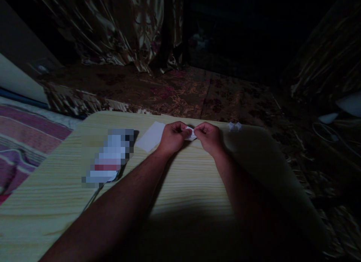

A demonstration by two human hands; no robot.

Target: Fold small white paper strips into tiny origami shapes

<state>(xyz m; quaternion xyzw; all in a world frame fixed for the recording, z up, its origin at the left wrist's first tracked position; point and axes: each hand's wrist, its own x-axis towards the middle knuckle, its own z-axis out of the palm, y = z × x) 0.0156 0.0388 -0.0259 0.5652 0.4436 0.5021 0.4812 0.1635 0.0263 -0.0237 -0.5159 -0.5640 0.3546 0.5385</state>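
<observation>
Between my hands, close above the far part of the table, is a small piece of white paper [190, 137]. My left hand [174, 137] pinches it from the left, thumb on top. From the right, my right hand [209, 136] has its fingertips closed on the same paper's edge. Flat on the table beside my left hand lies a white sheet of paper [150, 137], partly covered by that hand. Two small folded white paper pieces [235, 126] stand to the right of my right hand. Dim light hides the folds of the held piece.
A blurred-out device with a cable [109, 156] lies on the left of the light wooden table [191, 179]. Beyond the far edge is a patterned fabric surface [180, 89] with curtains behind. A striped bed cover [28, 130] is at left, a white cable [324, 132] at right.
</observation>
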